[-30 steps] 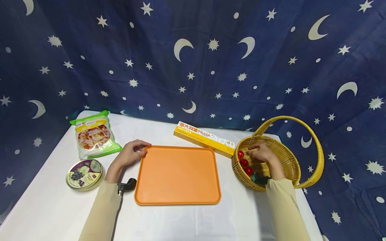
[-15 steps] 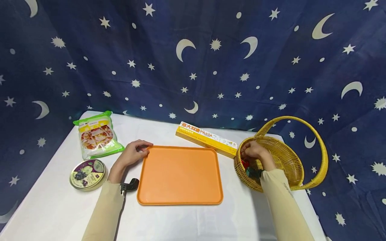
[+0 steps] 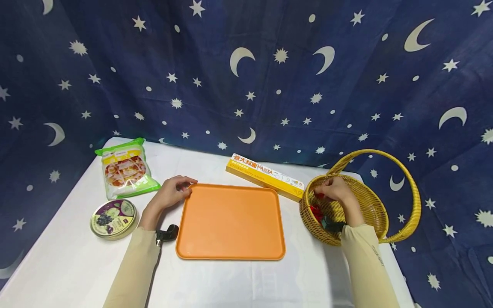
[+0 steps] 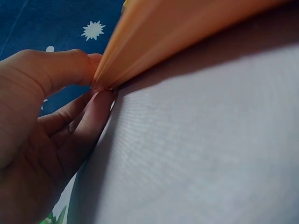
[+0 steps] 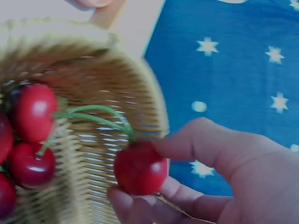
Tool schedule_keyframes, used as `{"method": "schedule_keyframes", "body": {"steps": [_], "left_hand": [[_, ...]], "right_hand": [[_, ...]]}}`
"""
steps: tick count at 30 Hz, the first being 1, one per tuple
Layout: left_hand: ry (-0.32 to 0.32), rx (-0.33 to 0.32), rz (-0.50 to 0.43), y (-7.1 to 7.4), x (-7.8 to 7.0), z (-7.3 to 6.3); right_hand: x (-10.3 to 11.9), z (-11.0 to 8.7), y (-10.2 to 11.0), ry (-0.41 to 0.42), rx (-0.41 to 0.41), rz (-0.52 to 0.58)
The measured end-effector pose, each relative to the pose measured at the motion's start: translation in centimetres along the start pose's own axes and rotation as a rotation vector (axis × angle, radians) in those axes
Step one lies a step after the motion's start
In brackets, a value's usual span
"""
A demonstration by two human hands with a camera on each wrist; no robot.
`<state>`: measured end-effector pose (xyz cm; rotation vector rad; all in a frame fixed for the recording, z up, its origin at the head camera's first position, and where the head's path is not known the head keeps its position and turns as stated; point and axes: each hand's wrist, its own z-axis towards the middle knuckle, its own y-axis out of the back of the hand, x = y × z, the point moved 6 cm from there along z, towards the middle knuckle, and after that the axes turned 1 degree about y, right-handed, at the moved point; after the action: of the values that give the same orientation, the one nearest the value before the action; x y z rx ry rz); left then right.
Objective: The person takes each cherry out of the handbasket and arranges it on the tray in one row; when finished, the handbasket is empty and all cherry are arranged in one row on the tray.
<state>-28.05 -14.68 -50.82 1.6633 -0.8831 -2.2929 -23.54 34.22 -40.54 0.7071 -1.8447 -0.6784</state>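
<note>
A red cherry (image 5: 140,169) with a green stem is pinched between the thumb and fingers of my right hand (image 3: 339,190), inside the yellow wicker basket (image 3: 367,199). Its stem joins that of another cherry (image 5: 36,114), which lies among several more at the basket's side. My left hand (image 3: 169,196) is at the far left corner of an orange tray (image 3: 231,222). In the left wrist view, thumb and fingers pinch the tray's corner (image 4: 110,74). Seen from the head, the right hand hides part of the cherries.
Behind the tray lies a yellow pasta box (image 3: 265,177), one end close to the basket. A green-edged food bag (image 3: 125,169) and a round tin (image 3: 114,219) are at the left. The basket's tall handle (image 3: 415,192) arches up on the right. A starry cloth (image 3: 215,85) hangs behind.
My right hand reached to the basket's left side, then drew back slightly to the right with a cherry in its fingers. The left hand has stayed at the tray's corner.
</note>
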Motion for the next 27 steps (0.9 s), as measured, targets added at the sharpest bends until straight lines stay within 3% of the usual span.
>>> {"method": "schedule_keyframes", "body": {"steps": [3, 7, 12, 16, 20, 24, 27], "left_hand": [[-0.003, 0.0, 0.0, 0.1, 0.0, 0.1], [-0.006, 0.002, -0.003, 0.1, 0.0, 0.3], [0.009, 0.009, 0.026, 0.4, 0.0, 0.2], [0.011, 0.004, 0.056, 0.8, 0.0, 0.1], [0.0, 0.0, 0.072, 0.9, -0.2, 0.0], [0.009, 0.012, 0.058, 0.7, -0.3, 0.1], [0.016, 0.028, 0.046, 0.4, -0.4, 0.2]], "right_hand": [[0.7, -1.1, 1.2, 0.022, -0.061, 0.083], [2.5, -2.6, 2.0, 0.11, -0.116, 0.209], [5.7, -3.6, 0.2, 0.209, -0.127, 0.358], [8.3, -3.3, -4.1, 0.261, -0.077, 0.43], [10.6, -2.5, -10.3, 0.27, 0.019, 0.551], [12.6, -2.0, -16.6, 0.266, 0.108, 0.562], [13.4, -1.8, -20.2, 0.234, 0.122, 0.518]]}}
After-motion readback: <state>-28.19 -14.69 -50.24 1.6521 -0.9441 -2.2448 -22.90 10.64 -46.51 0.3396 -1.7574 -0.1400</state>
